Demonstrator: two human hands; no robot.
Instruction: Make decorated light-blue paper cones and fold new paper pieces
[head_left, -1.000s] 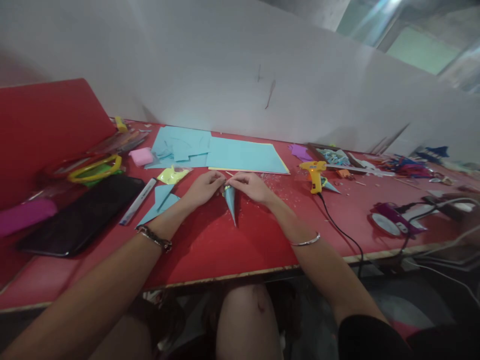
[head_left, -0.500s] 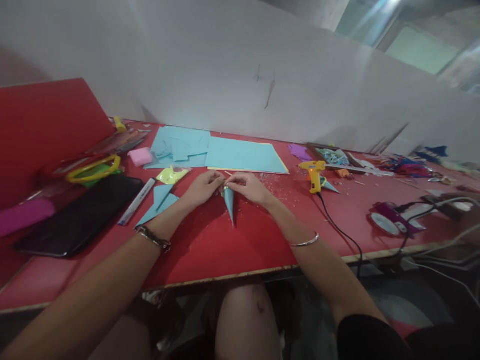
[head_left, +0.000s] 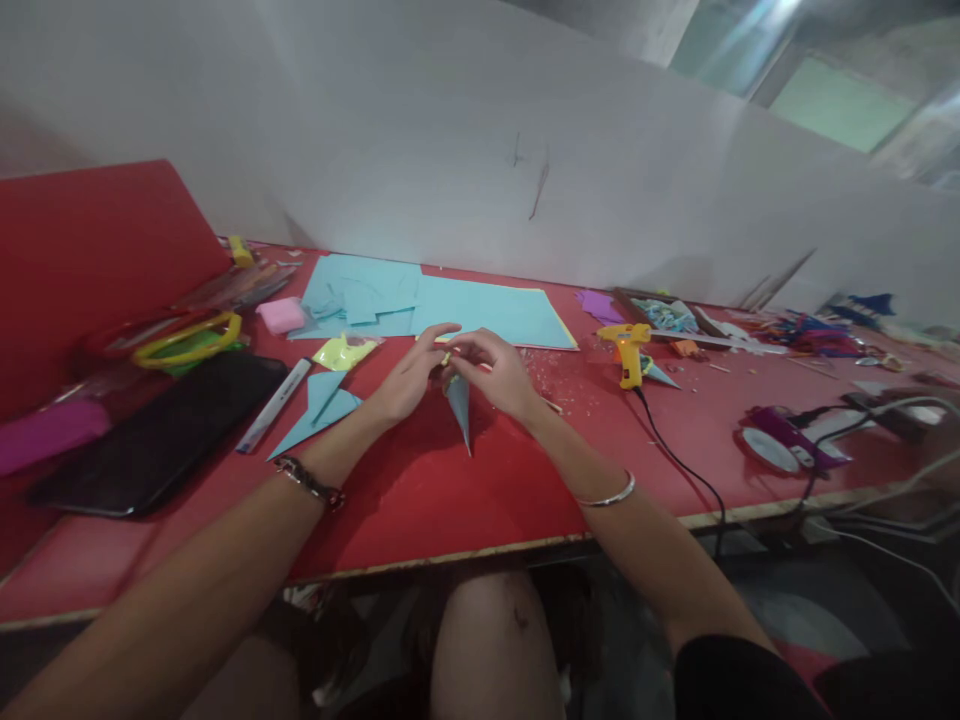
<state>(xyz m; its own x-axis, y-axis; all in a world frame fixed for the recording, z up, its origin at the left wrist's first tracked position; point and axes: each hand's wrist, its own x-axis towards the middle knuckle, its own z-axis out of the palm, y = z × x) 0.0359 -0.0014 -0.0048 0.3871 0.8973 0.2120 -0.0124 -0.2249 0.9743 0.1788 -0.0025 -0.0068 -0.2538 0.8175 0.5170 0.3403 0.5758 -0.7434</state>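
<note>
A light blue paper cone (head_left: pixel 460 412) hangs point down between my hands, low over the red table. Yellow material, perhaps soft clay, shows at its wide end. My left hand (head_left: pixel 409 388) is on the cone's left side, thumb and fingers closing at the rim while the index finger stretches above. On the other side, my right hand (head_left: pixel 501 378) pinches the rim with bent fingers. The fingertips partly hide the cone's top. Left of my left hand lie folded blue paper pieces (head_left: pixel 319 412) and a packet of yellow material (head_left: pixel 343 351).
Blue paper sheets (head_left: pixel 491 305) lie behind my hands. On the right stand a yellow glue gun (head_left: pixel 628 352) with a black cord and a tray of scraps (head_left: pixel 664 310). A marker (head_left: pixel 274 405), a black phone-like slab (head_left: pixel 169 435) and yellow-handled scissors (head_left: pixel 184 340) lie left.
My fingers have lifted and spread a little around the cone's top, the left index finger now stretched out. Yellow material shows more between them. The cone stays nearly in place.
</note>
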